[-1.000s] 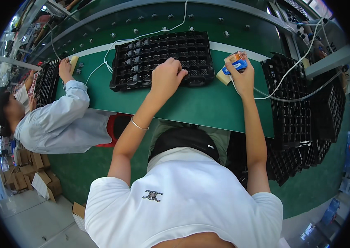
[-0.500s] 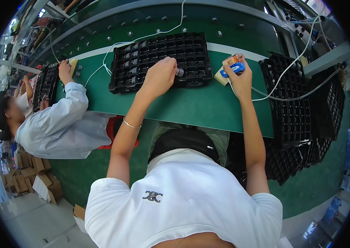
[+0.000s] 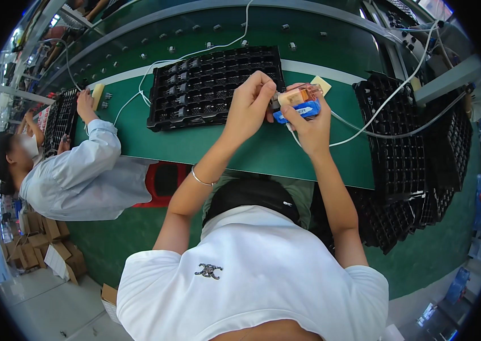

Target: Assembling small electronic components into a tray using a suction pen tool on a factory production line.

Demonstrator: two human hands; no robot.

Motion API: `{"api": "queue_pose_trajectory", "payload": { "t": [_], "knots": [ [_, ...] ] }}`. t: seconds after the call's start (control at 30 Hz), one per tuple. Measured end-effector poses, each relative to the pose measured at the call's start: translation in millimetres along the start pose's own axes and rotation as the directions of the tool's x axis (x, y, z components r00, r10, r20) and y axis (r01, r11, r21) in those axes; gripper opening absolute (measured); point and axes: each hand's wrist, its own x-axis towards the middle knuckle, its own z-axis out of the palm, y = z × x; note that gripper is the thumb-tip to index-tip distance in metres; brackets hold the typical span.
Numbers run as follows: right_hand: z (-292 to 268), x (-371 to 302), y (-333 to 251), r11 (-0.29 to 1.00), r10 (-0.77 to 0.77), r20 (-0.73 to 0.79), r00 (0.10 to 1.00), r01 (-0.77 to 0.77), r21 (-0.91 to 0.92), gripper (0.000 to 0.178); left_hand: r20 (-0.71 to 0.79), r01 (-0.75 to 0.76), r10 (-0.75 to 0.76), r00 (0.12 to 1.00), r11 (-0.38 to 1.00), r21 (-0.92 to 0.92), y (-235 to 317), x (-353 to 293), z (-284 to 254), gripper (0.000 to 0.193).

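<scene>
My right hand [image 3: 313, 128] is closed around a handheld device [image 3: 303, 109] with a blue body and a clear orange-tinted top; a white cable runs from it. My left hand [image 3: 249, 105] pinches a small grey metallic part [image 3: 275, 103], brought right up to the device's left end. Whether the two touch cannot be made out. Behind my left hand lies a black compartment tray [image 3: 195, 116]. Small grey parts [image 3: 181, 78] sit in its left-hand compartments.
A pale yellow block [image 3: 322, 85] lies on the green table [image 3: 212, 145]. Black trays [image 3: 396, 148] are stacked at the right, crossed by a white cable [image 3: 391, 102]. Beyond the table, small parts [image 3: 209, 44] rest on a green surface. A co-worker's sleeve [image 3: 104, 136] is at the left.
My left hand has moved right from over the tray with the small part. My right hand has shifted left with the blue device, uncovering the yellow block, so both hands are together.
</scene>
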Motion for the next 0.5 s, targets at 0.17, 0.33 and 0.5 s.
{"api": "queue_pose_trajectory", "payload": {
  "t": [0.17,0.33,0.5],
  "knots": [
    [8,-7,1,0.982,-0.189,-0.124,0.974,0.186,-0.040,0.039,-0.035,-0.038,0.033,0.999,0.988,-0.146,-9,-12,18,0.027],
    [7,-18,-5,0.992,-0.084,-0.206,0.975,0.102,0.077,0.036,-0.028,-0.179,0.178,0.984,0.979,-0.093,-9,-27,24,0.022],
    [-6,-20,-12,0.986,0.020,-0.169,0.985,0.009,0.167,0.035,0.030,-0.038,0.046,0.999,0.971,-0.235,1,-24,13,0.015]
  ]
}}
